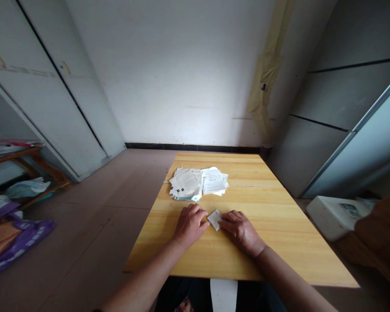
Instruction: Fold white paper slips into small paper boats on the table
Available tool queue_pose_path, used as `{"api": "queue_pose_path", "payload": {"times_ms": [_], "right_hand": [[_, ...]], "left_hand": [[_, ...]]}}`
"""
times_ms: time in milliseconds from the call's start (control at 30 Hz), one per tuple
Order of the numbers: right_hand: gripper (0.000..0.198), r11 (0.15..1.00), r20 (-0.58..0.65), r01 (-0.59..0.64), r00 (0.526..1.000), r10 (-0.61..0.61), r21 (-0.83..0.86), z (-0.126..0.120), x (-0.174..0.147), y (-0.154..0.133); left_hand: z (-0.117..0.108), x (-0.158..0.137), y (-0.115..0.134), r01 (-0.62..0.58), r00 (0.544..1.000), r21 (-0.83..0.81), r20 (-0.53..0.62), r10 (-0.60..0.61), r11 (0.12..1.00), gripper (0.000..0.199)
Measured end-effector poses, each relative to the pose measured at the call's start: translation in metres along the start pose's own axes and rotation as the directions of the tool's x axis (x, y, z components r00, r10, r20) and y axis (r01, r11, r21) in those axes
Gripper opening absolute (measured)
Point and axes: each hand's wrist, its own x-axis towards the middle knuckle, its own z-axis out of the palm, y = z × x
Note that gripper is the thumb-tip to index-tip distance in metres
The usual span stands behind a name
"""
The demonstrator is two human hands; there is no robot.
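Folded paper (214, 219) is at the middle of the wooden bench (273, 216), between the hands. The right hand (241, 231) has thumb and fingers closed on its right edge; the left hand (190, 223) is at its left corner, whether pinching I cannot tell. Two paper piles (186, 183) lie beyond.

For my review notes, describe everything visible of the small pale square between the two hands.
The small pale square looks like paper, perhaps folded, with faint marks too blurred to read. It sits at an angle, one corner toward the person, over the wooden table; whether it lies fully flat is unclear. The right hand touches its right side. The left hand is at its left corner, contact uncertain.
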Motion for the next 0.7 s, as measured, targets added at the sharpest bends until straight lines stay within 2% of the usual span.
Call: {"api": "queue_pose_path", "payload": {"times_ms": [100,267,400,567,700], "right_hand": [[0.02,1.0,0.013,-0.005,1.0,0.005,-0.009,0.002,0.0,0.001],[0.02,1.0,0.019,-0.016,1.0,0.016,-0.023,0.0,0.002,0.0],[0.02,1.0,0.011,-0.021,1.0,0.021,-0.02,-0.001,0.002,-0.002],[0.024,1.0,-0.023,-0.009,1.0,0.01,0.004,0.0,0.002,0.0],[0.022,1.0,-0.024,-0.013,1.0,0.013,-0.002,0.001,0.002,0.0]], "left_hand": [[0.001,0.004,0.008,0.006,1.0,0.061,0.011,-0.007,0.998,0.005],[0.0,0.004,0.014,-0.069,0.997,0.176,0.05,0.061,0.982,0.009],[0.001,0.006,0.015,-0.062,0.996,0.202,0.07,0.048,0.977,0.009],[0.007,0.013,0.016,0.076,0.995,0.13,0.059,-0.084,0.989,0.005],[0.011,0.014,0.018,0.182,0.982,0.057,0.046,-0.185,0.982,0.01]]}}
